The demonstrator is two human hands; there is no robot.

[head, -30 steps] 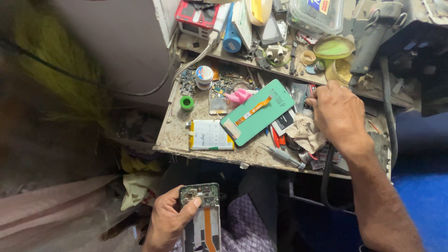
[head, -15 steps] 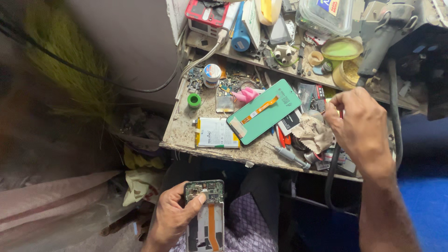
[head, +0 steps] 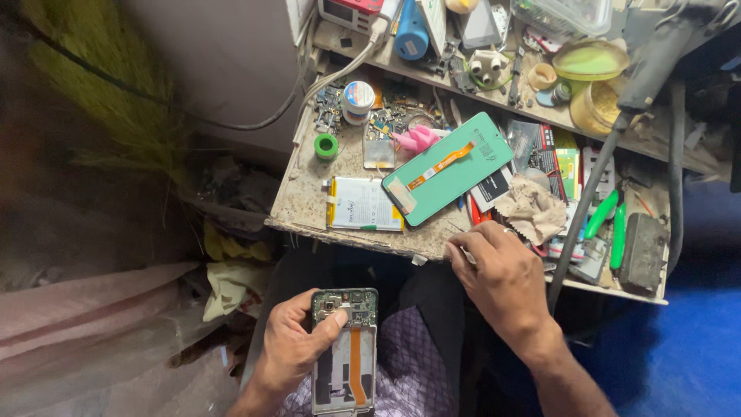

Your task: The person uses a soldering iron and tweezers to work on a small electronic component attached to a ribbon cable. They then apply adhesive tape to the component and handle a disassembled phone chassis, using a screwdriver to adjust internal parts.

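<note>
The left hand (head: 289, 351) gripped the opened phone (head: 345, 351), while the right hand (head: 502, 278) pinched something small, unclear, at the counter (head: 309, 205) edge, probably picking a tool.

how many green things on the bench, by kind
Flat green phone back panel: 1
Small green tape roll: 1
Green-handled pliers, both handles: 1
Round translucent green lid: 1
Total: 4
</note>
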